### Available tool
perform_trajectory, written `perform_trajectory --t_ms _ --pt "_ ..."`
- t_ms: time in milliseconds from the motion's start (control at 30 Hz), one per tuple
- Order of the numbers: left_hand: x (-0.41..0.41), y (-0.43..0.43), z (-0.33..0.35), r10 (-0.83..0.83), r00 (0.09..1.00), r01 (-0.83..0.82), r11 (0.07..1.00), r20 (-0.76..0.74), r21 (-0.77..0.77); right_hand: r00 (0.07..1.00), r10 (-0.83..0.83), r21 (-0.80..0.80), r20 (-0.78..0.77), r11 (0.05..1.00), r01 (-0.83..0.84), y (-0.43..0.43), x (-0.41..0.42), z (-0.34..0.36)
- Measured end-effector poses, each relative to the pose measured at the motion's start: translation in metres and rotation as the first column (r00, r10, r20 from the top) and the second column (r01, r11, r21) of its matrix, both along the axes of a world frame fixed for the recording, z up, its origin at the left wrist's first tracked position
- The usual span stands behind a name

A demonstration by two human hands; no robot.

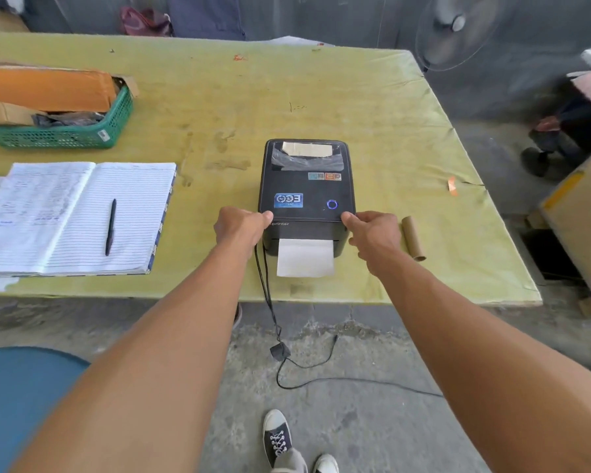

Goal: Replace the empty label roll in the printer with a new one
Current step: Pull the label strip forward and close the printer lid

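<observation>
Yellow-green cloth is covering the table I'm working at. I'm pressing my left hand and right hand against the closed printer's front corners, fingers curled onto its lid edges; white label paper is sticking out at 6 o'clock, and the empty cardboard core is lying at the printer's 3 o'clock.

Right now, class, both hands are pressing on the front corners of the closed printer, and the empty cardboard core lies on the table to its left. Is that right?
Not quite. The head view shows the empty cardboard core lying to the right of the printer, beside the right hand. The rest holds: the left hand and the right hand press on the closed printer's front corners.
</observation>
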State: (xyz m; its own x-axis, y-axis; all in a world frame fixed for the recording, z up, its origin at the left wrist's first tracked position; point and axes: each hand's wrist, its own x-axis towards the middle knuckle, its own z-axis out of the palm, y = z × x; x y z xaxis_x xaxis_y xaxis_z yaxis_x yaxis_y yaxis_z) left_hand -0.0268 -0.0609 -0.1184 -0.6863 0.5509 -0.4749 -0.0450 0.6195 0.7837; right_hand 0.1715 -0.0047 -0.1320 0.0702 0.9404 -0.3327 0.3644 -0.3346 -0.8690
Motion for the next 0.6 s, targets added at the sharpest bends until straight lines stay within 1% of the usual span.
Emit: perform_trajectory --t_ms 133,300,467,533,600 --pt "0.0027 -0.0008 0.0017 0.013 1.000 -0.013 1.000 -0.015 -0.019 1.000 0.014 -0.031 -0.008 0.999 -0.014 -0.0003 0.0005 -0.0006" --pt "0.0031 0.0014 0.0031 0.003 0.999 -0.004 1.000 -0.034 -0.019 1.000 0.013 -0.025 0.020 1.000 -0.013 0.0025 0.0012 0.0029" --pt "0.0031 0.0011 0.0045 0.000 1.000 0.000 1.000 -0.014 -0.017 1.000 0.017 -0.012 0.020 1.000 -0.017 0.0010 0.0015 0.0051" --pt "0.0022 0.0014 0.0060 -0.010 1.000 0.010 1.000 0.028 0.016 1.000 0.016 -0.007 0.025 1.000 -0.015 0.0005 0.0014 0.0051" --pt "0.0002 0.0027 0.0057 -0.061 0.998 0.060 0.997 0.020 0.055 1.000 0.010 -0.003 0.027 1.000 -0.010 -0.0008 0.0008 0.0051"
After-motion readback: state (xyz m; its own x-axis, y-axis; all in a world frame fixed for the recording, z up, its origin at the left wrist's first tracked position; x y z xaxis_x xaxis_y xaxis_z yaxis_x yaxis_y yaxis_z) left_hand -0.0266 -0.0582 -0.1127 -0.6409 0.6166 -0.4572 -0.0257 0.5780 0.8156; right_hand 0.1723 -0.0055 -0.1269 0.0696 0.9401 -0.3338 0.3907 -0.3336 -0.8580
